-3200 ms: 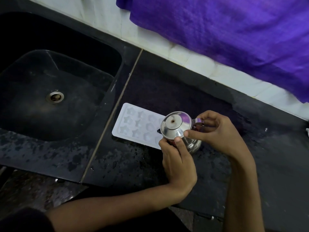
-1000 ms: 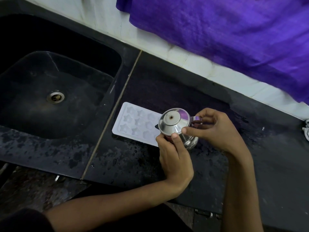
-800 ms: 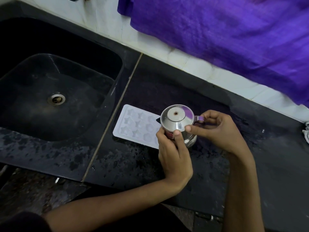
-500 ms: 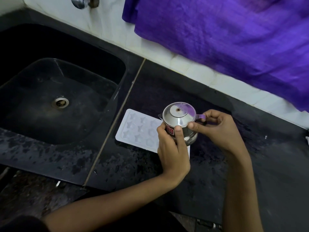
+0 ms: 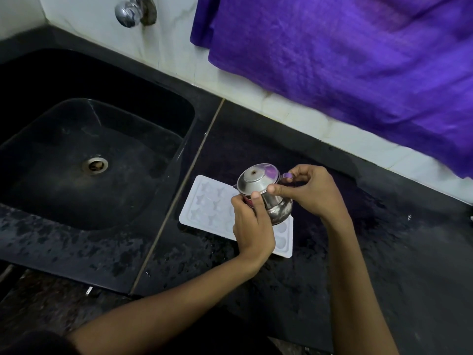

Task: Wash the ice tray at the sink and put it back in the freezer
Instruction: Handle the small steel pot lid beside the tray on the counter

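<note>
Both hands were on a small steel pot (image 5: 266,198) with a domed lid, held over the dark counter (image 5: 384,252). The left hand (image 5: 252,226) wrapped the pot's near side, fingers curled round the body and the thumb laid up against the band just under the lid. The right hand (image 5: 311,193) came in from the other side: its thumb pressed on the lid's rim close to the left thumb, and its curled fingers closed on the small handle (image 5: 288,176) at the back of the pot. Whether the pot's base touched anything below it could not be made out from this angle; it looked to sit just above the ice tray (image 5: 207,206).

That white tray lay flat on the counter directly under and beyond the left hand, its star-shaped and rounded hollows facing up. The left hand and the pot covered its middle, so only the end toward the sink (image 5: 97,155) and a corner by the left wrist showed. The sink lay well off to the left of the left hand, past a pale seam in the counter, with its metal drain (image 5: 95,165) in the middle. A chrome tap (image 5: 133,10) stuck out of the white wall (image 5: 179,47) above it. Purple cloth (image 5: 345,60) hung down the wall beyond the right hand.
</note>
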`<state>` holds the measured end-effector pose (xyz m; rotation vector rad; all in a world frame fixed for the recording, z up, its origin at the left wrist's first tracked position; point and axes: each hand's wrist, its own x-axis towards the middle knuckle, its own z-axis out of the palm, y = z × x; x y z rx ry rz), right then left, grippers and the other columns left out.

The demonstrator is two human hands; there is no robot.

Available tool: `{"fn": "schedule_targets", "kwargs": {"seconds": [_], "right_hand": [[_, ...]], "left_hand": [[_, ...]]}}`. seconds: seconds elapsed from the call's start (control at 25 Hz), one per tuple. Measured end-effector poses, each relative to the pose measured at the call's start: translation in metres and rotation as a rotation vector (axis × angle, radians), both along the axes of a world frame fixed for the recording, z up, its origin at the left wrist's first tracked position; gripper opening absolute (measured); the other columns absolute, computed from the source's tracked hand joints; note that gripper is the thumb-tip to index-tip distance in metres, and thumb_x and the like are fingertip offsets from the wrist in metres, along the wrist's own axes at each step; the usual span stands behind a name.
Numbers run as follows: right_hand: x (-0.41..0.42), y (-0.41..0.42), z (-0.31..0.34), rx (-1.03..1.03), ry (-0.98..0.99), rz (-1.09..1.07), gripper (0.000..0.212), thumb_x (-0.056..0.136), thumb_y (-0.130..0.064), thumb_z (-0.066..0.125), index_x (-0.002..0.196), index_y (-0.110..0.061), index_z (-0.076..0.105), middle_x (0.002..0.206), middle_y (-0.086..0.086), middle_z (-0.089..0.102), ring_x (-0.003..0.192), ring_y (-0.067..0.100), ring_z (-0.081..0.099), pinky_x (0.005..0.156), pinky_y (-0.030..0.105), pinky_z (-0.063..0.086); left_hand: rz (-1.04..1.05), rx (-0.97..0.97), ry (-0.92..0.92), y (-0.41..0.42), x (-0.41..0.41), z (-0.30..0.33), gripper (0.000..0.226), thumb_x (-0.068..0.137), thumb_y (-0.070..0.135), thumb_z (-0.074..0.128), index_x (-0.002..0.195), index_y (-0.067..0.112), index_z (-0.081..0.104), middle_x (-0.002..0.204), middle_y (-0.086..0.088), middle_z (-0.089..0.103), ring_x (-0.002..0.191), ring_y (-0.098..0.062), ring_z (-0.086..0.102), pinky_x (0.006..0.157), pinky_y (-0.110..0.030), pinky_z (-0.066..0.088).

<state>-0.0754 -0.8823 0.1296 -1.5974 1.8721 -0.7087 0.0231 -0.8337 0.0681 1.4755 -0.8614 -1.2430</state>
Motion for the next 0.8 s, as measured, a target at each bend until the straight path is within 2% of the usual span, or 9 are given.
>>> {"fn": "schedule_targets", "kwargs": {"seconds": [0.12,0.32,0.68,0.8], "right_hand": [[0.004,-0.002,0.001,0.005,0.038,0.010,0.041,0.052,-0.040,0.089,0.068,-0.014,0.062,0.075,0.000,0.072,0.077,0.018,0.069,0.073,0.035,0.056],[0.007,-0.003,0.002,0.012,0.104,0.018,0.040,0.054,-0.041,0.088,0.071,-0.014,0.064,0.073,-0.003,0.070,0.072,0.013,0.066,0.064,0.026,0.050],[0.013,-0.005,0.005,0.035,0.152,0.024,0.043,0.053,-0.043,0.088,0.072,-0.014,0.063,0.072,-0.003,0.069,0.065,0.008,0.061,0.058,0.021,0.044],[0.014,-0.006,0.006,0.040,0.173,0.022,0.043,0.054,-0.044,0.087,0.073,-0.014,0.063,0.071,-0.005,0.068,0.064,0.007,0.060,0.057,0.020,0.043]], "left_hand": [[-0.002,0.039,0.003,0.000,0.000,0.000,0.025,0.098,0.039,0.028,0.095,0.015,0.035,0.087,0.008,0.054,0.077,-0.010,0.051,0.073,-0.029,0.038],[0.003,0.061,0.009,-0.001,0.001,-0.001,0.027,0.098,0.040,0.027,0.096,0.014,0.035,0.096,-0.001,0.058,0.084,-0.017,0.053,0.076,-0.032,0.040],[0.011,0.084,0.014,-0.002,0.002,-0.003,0.027,0.098,0.040,0.025,0.095,0.015,0.035,0.101,-0.004,0.059,0.085,-0.017,0.052,0.075,-0.030,0.038],[0.019,0.090,0.013,-0.003,0.001,-0.002,0.028,0.098,0.041,0.025,0.095,0.015,0.035,0.101,-0.004,0.059,0.086,-0.019,0.053,0.078,-0.033,0.041]]}}
